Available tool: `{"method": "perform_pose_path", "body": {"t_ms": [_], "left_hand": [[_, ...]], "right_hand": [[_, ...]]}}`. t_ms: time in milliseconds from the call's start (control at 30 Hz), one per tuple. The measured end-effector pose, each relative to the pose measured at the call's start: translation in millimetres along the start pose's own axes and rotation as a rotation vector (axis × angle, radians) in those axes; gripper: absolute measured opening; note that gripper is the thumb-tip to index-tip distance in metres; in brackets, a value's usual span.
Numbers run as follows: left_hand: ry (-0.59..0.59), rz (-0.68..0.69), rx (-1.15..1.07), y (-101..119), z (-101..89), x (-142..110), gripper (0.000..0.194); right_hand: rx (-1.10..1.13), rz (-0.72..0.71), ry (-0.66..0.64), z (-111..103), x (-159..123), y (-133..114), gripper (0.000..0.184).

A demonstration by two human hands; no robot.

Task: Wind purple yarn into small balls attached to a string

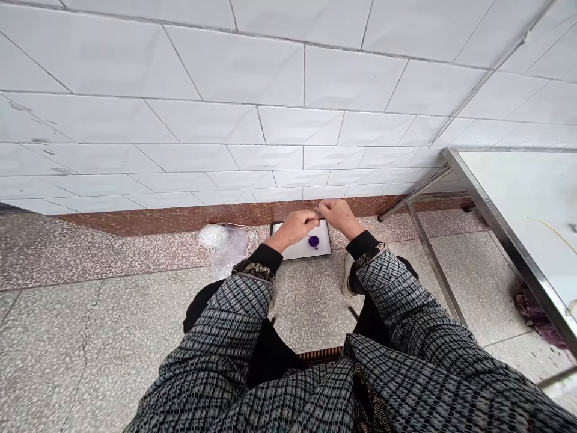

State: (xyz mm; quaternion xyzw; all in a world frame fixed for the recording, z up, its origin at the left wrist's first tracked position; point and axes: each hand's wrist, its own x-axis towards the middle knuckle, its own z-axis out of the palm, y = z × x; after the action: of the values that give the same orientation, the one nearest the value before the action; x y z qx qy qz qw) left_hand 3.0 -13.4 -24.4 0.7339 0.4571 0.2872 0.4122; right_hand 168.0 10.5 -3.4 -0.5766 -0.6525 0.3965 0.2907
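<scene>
My left hand [296, 227] and my right hand [339, 214] meet fingertip to fingertip in front of me, above a shallow white tray [295, 249] with a dark rim on the floor. The fingers of both are pinched closed; whatever lies between them is too small to make out. Just below the hands is a small round purple object [314, 241], seen against the tray's white surface, with a tiny piece hanging at its lower edge. Part of the tray is hidden by my left hand and wrist.
Left of the tray, a bundle of white cord [213, 237] lies with a clear plastic bag [231, 248]. A white-tiled wall [265, 126] rises ahead. At right stands a metal-framed table [518, 204], with dark purplish cloth [538, 316] beneath it.
</scene>
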Motion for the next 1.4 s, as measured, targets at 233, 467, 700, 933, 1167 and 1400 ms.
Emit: {"method": "perform_pose_path", "body": {"t_ms": [233, 467, 700, 933, 1167, 1400], "left_hand": [[0.170, -0.020, -0.050, 1.4, -17.8, 0.0, 0.021], [0.267, -0.177, -0.052, -6.0, -14.0, 4.2, 0.021], [-0.139, -0.070, -0.011, -0.7, 1.2, 0.2, 0.020], [0.088, 0.004, -0.021, 1.1, -14.3, -0.8, 0.022], [0.200, -0.061, -0.106, -3.1, -18.2, 2.8, 0.024], [-0.007, -0.119, -0.039, -6.6, -3.6, 2.7, 0.022]], "right_hand": [[0.365, 0.203, -0.448, -2.6, -9.1, -11.3, 0.020], [0.816, 0.207, -0.446, -11.2, -13.0, -15.0, 0.022], [0.629, 0.088, -0.097, -1.0, -3.3, -5.8, 0.023], [-0.069, -0.053, -0.158, -2.8, -4.3, -4.4, 0.022], [0.737, 0.156, -0.521, -6.7, -11.5, -7.9, 0.022], [1.006, 0.074, -0.236, -9.1, -4.7, -6.7, 0.026]]}}
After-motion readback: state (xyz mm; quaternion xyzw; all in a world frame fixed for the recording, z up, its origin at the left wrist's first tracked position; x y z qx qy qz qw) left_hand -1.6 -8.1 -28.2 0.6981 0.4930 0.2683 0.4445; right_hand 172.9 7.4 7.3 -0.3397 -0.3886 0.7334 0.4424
